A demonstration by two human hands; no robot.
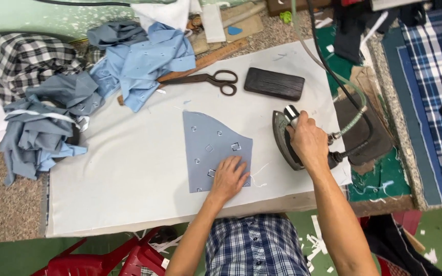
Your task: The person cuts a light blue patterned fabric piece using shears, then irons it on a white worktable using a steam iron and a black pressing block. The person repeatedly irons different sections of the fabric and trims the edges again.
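Gripping heavy iron (287,140), right hand (308,143); left hand (229,176) flattens patterned fabric (212,148).

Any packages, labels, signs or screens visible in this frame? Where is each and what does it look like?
None that can be made out. The white pressing table holds only a blue-grey fabric piece with small square prints under the left hand, an iron in the right hand, scissors and a dark wooden block.
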